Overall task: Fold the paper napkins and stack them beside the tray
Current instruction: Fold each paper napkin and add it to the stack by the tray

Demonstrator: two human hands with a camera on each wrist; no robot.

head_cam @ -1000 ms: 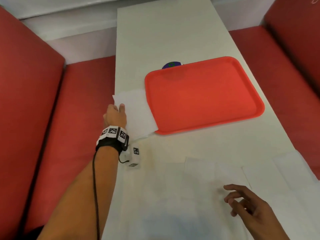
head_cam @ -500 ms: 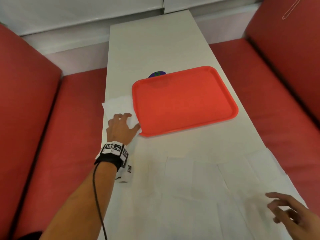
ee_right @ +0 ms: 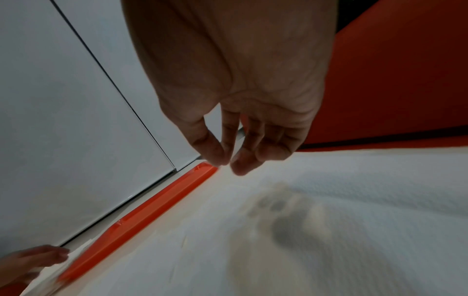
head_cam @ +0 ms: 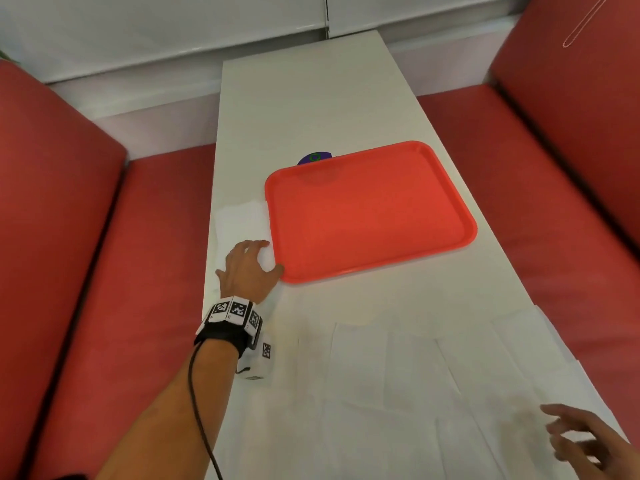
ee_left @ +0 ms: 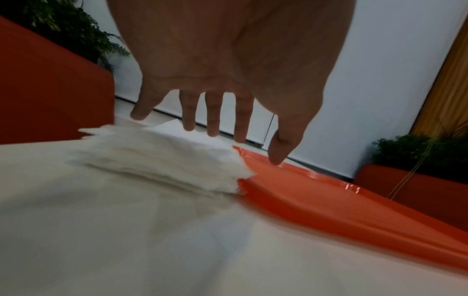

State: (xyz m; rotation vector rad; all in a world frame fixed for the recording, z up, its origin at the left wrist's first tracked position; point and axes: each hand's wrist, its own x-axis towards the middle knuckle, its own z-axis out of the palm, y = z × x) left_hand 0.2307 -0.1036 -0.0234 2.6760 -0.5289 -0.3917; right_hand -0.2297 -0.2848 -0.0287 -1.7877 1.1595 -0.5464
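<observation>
A: Since a second ago, the left hand (head_cam: 246,268) has drawn back toward the near end of the folded napkin stack (ee_left: 162,158), fingers now spread and straight above it.

B: The stack lies on the white table (head_cam: 311,109), touching the red tray (head_cam: 370,216)'s left edge.

A: The right hand (head_cam: 585,441) hovers, fingers loose and empty, over unfolded napkins (head_cam: 398,393) at the near end.

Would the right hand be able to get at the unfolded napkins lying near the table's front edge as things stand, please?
Probably yes. The right hand hovers just above the unfolded napkins with fingers loosely curled and empty, nothing between them. The left hand is away at the folded stack beside the tray.
</observation>
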